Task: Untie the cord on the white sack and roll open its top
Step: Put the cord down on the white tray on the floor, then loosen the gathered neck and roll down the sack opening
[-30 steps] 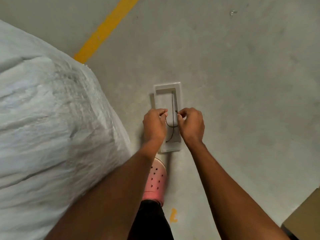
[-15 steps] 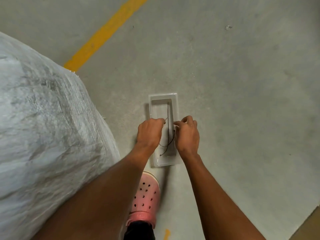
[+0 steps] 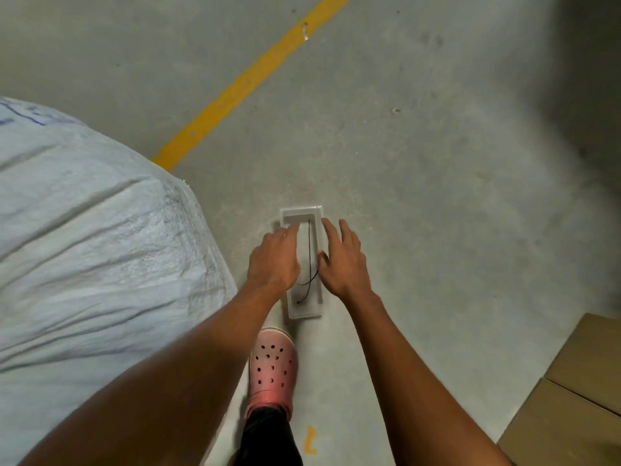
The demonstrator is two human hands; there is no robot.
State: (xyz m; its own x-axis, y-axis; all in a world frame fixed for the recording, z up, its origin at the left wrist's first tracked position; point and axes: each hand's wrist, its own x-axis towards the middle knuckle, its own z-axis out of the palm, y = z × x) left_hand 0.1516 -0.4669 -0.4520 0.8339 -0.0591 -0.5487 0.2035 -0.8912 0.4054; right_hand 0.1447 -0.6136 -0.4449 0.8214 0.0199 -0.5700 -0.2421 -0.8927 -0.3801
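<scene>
A big white woven sack (image 3: 94,250) fills the left side of the view; its top is out of sight. A thin black cord (image 3: 309,260) lies loose inside a small clear rectangular tray (image 3: 304,312) on the concrete floor. My left hand (image 3: 274,260) hovers over the tray's left edge, fingers spread, holding nothing. To the right of the tray is my right hand (image 3: 342,257), fingers also apart and empty. The cord lies between the two hands.
A yellow painted line (image 3: 248,82) crosses the grey floor diagonally. My foot in a pink clog (image 3: 273,368) stands just below the tray. Brown cardboard boxes (image 3: 571,398) sit at the lower right corner.
Both hands were pinching the cord over the tray; now they have let it go and opened, and the cord lies in the tray. The view has pulled back.
</scene>
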